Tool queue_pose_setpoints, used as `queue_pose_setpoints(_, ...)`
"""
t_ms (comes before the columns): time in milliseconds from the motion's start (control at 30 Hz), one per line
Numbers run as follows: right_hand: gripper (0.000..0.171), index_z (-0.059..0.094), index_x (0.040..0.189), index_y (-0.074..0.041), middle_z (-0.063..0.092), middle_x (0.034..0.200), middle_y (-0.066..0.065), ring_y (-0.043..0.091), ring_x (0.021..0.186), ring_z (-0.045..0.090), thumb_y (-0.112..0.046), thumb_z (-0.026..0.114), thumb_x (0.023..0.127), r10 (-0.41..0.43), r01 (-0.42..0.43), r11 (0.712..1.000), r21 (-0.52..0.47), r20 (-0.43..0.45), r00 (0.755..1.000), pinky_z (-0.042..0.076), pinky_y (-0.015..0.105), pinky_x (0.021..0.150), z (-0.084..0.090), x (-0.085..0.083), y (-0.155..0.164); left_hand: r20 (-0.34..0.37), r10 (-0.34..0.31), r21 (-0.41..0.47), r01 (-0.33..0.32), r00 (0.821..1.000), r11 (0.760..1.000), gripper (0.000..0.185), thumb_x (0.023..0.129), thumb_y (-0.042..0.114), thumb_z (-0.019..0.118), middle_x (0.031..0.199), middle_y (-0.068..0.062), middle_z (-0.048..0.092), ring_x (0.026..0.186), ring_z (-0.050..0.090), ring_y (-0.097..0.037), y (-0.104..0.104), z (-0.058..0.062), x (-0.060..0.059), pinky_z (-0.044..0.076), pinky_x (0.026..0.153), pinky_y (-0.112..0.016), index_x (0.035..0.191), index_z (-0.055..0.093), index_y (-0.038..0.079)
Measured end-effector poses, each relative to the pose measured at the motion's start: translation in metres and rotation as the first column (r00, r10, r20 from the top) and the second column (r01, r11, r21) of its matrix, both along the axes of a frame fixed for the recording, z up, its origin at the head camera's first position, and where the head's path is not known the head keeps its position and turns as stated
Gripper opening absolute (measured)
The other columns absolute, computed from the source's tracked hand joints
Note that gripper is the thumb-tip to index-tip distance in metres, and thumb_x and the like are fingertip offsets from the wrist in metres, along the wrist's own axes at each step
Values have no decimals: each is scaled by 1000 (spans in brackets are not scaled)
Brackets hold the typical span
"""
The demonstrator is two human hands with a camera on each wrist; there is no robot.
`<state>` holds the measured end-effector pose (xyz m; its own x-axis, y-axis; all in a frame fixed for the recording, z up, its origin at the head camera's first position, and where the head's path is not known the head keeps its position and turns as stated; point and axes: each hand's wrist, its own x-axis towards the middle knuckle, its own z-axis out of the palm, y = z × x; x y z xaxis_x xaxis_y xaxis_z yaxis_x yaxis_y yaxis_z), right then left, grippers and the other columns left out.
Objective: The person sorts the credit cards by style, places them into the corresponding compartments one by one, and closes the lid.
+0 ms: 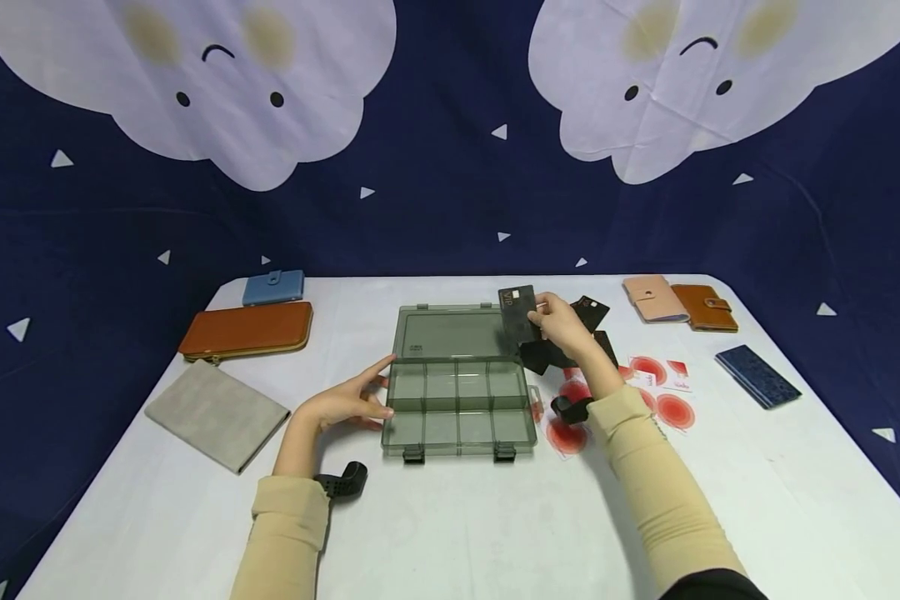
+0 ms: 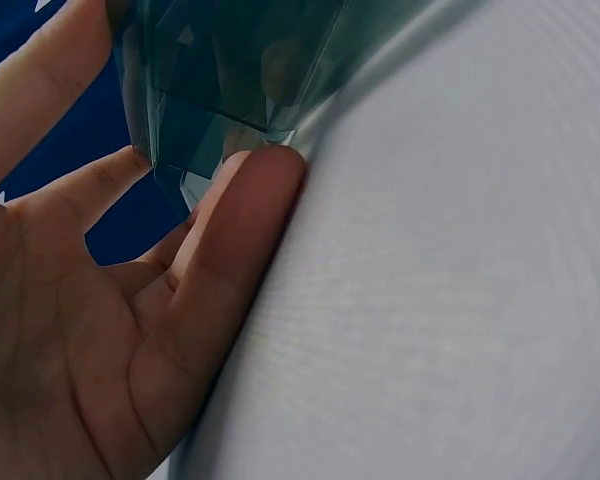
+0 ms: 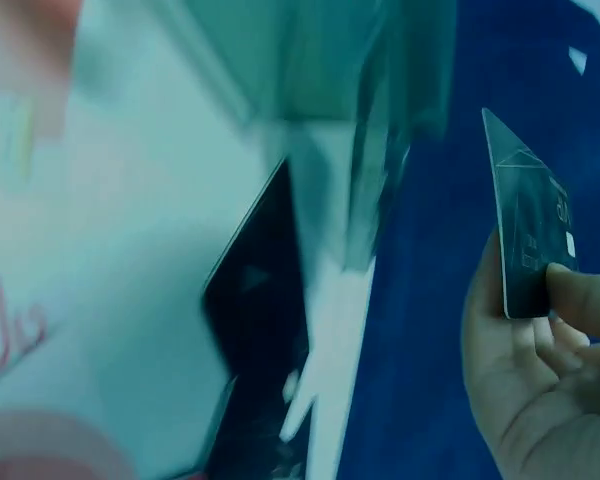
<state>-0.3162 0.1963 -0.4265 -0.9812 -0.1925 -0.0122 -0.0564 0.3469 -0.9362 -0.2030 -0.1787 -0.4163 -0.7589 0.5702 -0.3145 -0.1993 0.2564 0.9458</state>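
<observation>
A smoky clear plastic organiser box point(image 1: 457, 406) lies open mid-table, its lid point(image 1: 450, 331) flat behind it. My left hand point(image 1: 348, 402) rests with straight fingers against the box's left wall; in the left wrist view the fingers point(image 2: 242, 205) touch the box corner point(image 2: 220, 90). My right hand point(image 1: 561, 323) pinches a black card point(image 1: 518, 315) upright above the box's right rear corner; the right wrist view shows that black card point(image 3: 528, 240) held between thumb and fingers. More black cards point(image 1: 591, 312) lie under and beside that hand.
Red-and-white cards point(image 1: 663, 390) are scattered right of the box. A tan long wallet point(image 1: 247, 331), a blue wallet point(image 1: 273, 287) and a grey folder point(image 1: 216, 413) lie left. Pink point(image 1: 654, 298), brown point(image 1: 705, 307) and navy point(image 1: 757, 376) wallets lie right. The table point(image 1: 450, 517) drops off at its edges.
</observation>
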Motion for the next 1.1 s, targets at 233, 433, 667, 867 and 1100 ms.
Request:
queue_pose_setpoints(233, 29, 33, 127, -5, 53, 98, 29, 22, 56, 61, -19, 36, 101, 158, -165, 953, 255, 49, 986, 53, 38, 57, 67, 58, -56, 2, 6, -3, -6, 1000, 1000, 98, 81, 3, 69, 136, -21, 19, 76, 58, -13, 0, 1, 1, 53, 79, -41, 150, 2, 22)
queue_pose_setpoints(433, 33, 41, 131, -7, 54, 77, 11, 36, 70, 58, -11, 44, 98, 319, -311, 867, 388, 45, 947, 50, 46, 67, 76, 68, -79, 2, 9, -7, -9, 1000, 1000, 97, 82, 2, 68, 135, -21, 20, 76, 58, -13, 0, -1, -1, 53, 79, -41, 150, 2, 22)
queue_pose_setpoints(667, 34, 48, 128, -7, 56, 78, 9, 33, 71, 58, -2, 48, 94, 399, -393, 788, 474, 95, 912, 45, 30, 59, 75, 72, -98, -7, 4, -20, -5, 1000, 1000, 97, 82, 4, 68, 135, -23, 19, 75, 58, -13, 1, -1, -2, 53, 78, -42, 150, 1, 19)
queue_pose_setpoints(867, 41, 51, 130, -9, 58, 89, 11, 22, 66, 55, 7, 43, 92, 411, -420, 739, 527, 142, 901, 40, 25, 55, 69, 74, -112, -10, 2, -24, -2, 1000, 1000, 98, 82, 5, 69, 134, -22, 20, 75, 59, -13, 1, -1, -2, 53, 78, -42, 150, 0, 20)
queue_pose_setpoints(1100, 47, 49, 123, -9, 57, 106, 17, 19, 66, 54, 16, 36, 86, 428, -456, 712, 534, 185, 885, 42, 25, 56, 65, 79, -128, -6, 10, -23, -10, 1000, 1000, 96, 82, 3, 68, 133, -21, 22, 75, 59, -14, 0, -3, -1, 53, 78, -42, 150, 2, 21)
